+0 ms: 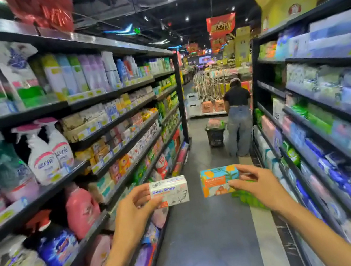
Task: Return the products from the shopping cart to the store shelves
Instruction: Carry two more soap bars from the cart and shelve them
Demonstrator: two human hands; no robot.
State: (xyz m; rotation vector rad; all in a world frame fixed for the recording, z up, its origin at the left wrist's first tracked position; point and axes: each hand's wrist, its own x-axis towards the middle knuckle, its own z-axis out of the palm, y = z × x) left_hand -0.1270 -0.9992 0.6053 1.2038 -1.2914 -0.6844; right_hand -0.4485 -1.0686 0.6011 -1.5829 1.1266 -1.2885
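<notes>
My left hand (133, 207) pinches a white "Goat Soap" box (169, 192) by its left end, held up in the aisle. My right hand (257, 185) pinches a blue and orange soap box (218, 181) by its right end. Both boxes face me side by side with a small gap between them, at about the same height. On the left shelves (108, 127), rows of boxed soaps fill the middle tiers. No shopping cart of mine shows in view.
Shelves on the left carry detergent bottles, spray bottles (43, 155) and soap boxes. The right-hand shelves (320, 113) hold tissue packs. A person (238, 117) stands farther down the aisle beside a black basket (215, 134). Green packs (249, 198) lie on the floor at right.
</notes>
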